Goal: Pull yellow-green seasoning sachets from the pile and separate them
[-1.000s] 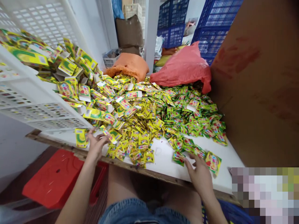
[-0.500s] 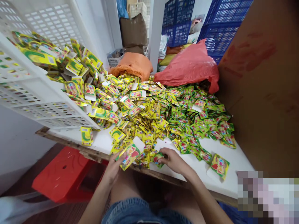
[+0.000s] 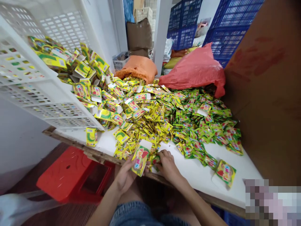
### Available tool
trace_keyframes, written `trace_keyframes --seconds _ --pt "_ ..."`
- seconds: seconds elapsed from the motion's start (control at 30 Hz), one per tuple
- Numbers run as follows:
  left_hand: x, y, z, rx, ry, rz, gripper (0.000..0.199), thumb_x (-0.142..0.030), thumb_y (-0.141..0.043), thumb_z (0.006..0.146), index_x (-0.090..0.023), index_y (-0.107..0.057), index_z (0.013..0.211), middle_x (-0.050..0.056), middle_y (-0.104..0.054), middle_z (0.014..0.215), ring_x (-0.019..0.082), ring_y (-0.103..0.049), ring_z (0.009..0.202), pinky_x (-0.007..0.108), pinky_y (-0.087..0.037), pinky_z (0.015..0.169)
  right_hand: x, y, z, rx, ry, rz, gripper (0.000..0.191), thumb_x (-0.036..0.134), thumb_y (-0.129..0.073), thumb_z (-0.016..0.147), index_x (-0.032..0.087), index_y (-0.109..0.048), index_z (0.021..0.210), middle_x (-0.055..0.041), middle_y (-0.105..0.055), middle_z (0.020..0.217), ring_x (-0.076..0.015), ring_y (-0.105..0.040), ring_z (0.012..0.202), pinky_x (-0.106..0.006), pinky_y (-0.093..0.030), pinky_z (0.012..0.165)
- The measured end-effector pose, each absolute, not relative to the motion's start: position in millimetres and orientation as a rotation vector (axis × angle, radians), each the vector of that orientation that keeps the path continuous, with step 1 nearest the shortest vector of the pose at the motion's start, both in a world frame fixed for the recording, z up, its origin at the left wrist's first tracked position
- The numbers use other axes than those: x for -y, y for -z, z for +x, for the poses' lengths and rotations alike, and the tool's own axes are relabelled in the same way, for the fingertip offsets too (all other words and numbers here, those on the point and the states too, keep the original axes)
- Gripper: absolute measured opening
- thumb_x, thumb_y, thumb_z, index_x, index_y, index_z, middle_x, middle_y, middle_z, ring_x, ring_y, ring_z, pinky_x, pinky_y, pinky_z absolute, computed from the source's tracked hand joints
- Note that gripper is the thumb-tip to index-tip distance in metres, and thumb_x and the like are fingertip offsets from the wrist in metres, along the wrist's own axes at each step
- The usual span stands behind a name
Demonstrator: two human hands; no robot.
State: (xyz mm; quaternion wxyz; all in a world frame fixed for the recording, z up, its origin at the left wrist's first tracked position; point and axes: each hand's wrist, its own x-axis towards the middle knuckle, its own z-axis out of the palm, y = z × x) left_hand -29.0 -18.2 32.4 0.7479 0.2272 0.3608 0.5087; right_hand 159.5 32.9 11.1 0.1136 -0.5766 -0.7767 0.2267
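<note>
Left hand (image 3: 125, 175) grasps a box (image 3: 141, 159) over the front edge of the table (image 3: 194, 169); right hand (image 3: 167, 165) pinches a green packet (image 3: 155, 160) just beside it; bare surface lies rightward; heaped packets (image 3: 183, 125) block the back, between white crate (image 3: 53, 89) and brown cardboard (image 3: 265, 103).

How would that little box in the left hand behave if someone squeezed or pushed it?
The box looks like thin card, judging by its open white flap, so it would probably hold its shape but crush if squeezed hard. Being flat-sided, it would likely slide rather than roll.
</note>
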Motion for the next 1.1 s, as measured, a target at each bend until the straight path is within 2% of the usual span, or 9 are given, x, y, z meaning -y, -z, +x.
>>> trace_keyframes --seconds 0.1,0.2,0.33,0.5,0.63,0.77,0.87,1.0,1.1 --pt "14 -32 -32 -0.742 -1.159 0.557 0.045 -0.025 -0.064 0.076 -0.019 -0.053 0.119 0.011 -0.068 0.104 0.024 -0.066 0.089 0.034 -0.05 0.076 -35 -6 162 2.287 -0.67 -1.685 0.03 0.016 -0.059 0.071 0.015 -0.055 0.101 -0.0101 -0.056 0.103 -0.0256 -0.048 0.1 -0.033 -0.033 0.083" --pt "11 -32 -40 -0.727 -1.168 0.618 0.047 -0.013 -0.072 0.067 -0.019 -0.058 0.112 0.008 -0.068 0.104 0.023 -0.065 0.092 0.034 -0.048 0.084 -38 -2 165 2.294 -0.681 -1.688 0.04 0.02 -0.062 0.069 0.015 -0.051 0.108 -0.009 -0.056 0.101 -0.025 -0.048 0.099 -0.033 -0.033 0.082" --pt "7 -37 -43 -0.763 -1.134 0.644 0.035 -0.022 -0.073 0.068 -0.015 -0.063 0.101 0.01 -0.07 0.097 0.024 -0.066 0.088 0.035 -0.049 0.08 -37 -3 168 2.33 -0.686 -1.663 0.032 0.026 -0.065 0.068 0.016 -0.055 0.096 -0.0094 -0.055 0.099 -0.0271 -0.047 0.098 -0.034 -0.033 0.081" --pt "1 -38 -37 -0.825 -1.098 0.642 0.038 -0.039 -0.066 0.074 -0.01 -0.064 0.099 0.013 -0.071 0.087 0.024 -0.068 0.08 0.034 -0.051 0.075 -25 -10 169 2.342 -0.711 -1.548 0.019 0.03 -0.059 0.077 0.02 -0.052 0.091 -0.0065 -0.058 0.094 -0.0242 -0.05 0.092 -0.032 -0.035 0.078" --pt "-3 -32 -34 -0.835 -0.995 0.726 0.04 -0.025 -0.074 0.067 -0.01 -0.061 0.103 0.011 -0.071 0.089 0.023 -0.068 0.078 0.033 -0.05 0.075 -23 -13 180 2.136 -0.925 -1.459 0.017 0.034 -0.048 0.084 0.02 -0.049 0.094 -0.0024 -0.06 0.077 -0.0208 -0.056 0.074 -0.028 -0.04 0.066" --pt "-7 -29 -28 -0.788 -0.888 0.802 0.057 -0.017 -0.079 0.057 -0.014 -0.057 0.109 0.008 -0.07 0.09 0.02 -0.066 0.076 0.029 -0.049 0.071 -27 -29 196 1.817 -1.017 -1.273 0.026 0.039 -0.052 0.084 0.02 -0.051 0.102 -0.0028 -0.064 0.09 -0.019 -0.059 0.082 -0.027 -0.045 0.071" --pt "-10 -32 -16 -0.814 -0.808 0.873 0.043 -0.023 -0.077 0.06 -0.012 -0.061 0.099 0.006 -0.069 0.083 0.015 -0.063 0.068 0.024 -0.047 0.065 -29 -47 197 1.626 -0.915 -1.235 0.029 0.042 -0.059 0.079 0.02 -0.056 0.098 -0.0033 -0.065 0.092 -0.0187 -0.059 0.081 -0.026 -0.047 0.068" --pt "-7 -41 -2 -0.824 -0.744 0.974 0.032 -0.028 -0.076 0.062 -0.011 -0.063 0.085 0.003 -0.066 0.074 0.012 -0.058 0.063 0.021 -0.043 0.061 -32 -59 184 1.531 -0.656 -1.264 0.025 0.044 -0.062 0.077 0.02 -0.055 0.081 0.0032 -0.058 0.061 -0.0126 -0.051 0.053 -0.022 -0.041 0.049" --pt "-2 -49 2 -0.812 -0.732 1.018 0.034 -0.031 -0.074 0.064 -0.012 -0.062 0.09 0.002 -0.065 0.073 0.013 -0.057 0.063 0.022 -0.043 0.061 -35 -60 176 1.721 -0.431 -1.211 0.03 0.046 -0.061 0.077 0.02 -0.049 0.069 0.0044 -0.05 0.055 -0.0115 -0.044 0.05 -0.022 -0.036 0.048"
